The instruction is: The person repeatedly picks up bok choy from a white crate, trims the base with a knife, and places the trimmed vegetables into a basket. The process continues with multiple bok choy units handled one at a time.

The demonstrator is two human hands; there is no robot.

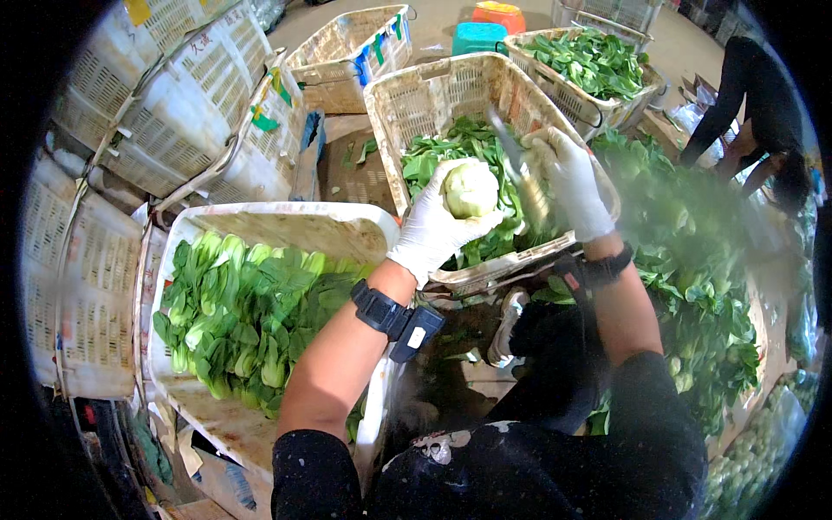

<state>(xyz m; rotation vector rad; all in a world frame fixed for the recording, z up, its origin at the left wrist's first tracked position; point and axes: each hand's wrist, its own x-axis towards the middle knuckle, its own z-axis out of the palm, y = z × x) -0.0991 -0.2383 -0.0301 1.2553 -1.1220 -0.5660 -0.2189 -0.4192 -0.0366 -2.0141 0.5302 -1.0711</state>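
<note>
My left hand (434,224), in a white glove, cradles a pale green vegetable head (472,188), its rounded base facing up. To its right, my white-gloved right hand (571,175) grips a knife (508,143), blurred, with its grey blade slanting up and left. Both hands are over a worn white plastic crate (429,97) that holds loose green leaves (416,166). At my left, bok choy (250,325) lies in rows in another white crate (279,211).
A large heap of leafy greens (689,279) spreads at my right. Stacked crates (188,104) stand at the left. Beyond are a crate of greens (591,62), a teal stool (480,38) and an orange one (499,16). A person (757,97) bends over at the far right.
</note>
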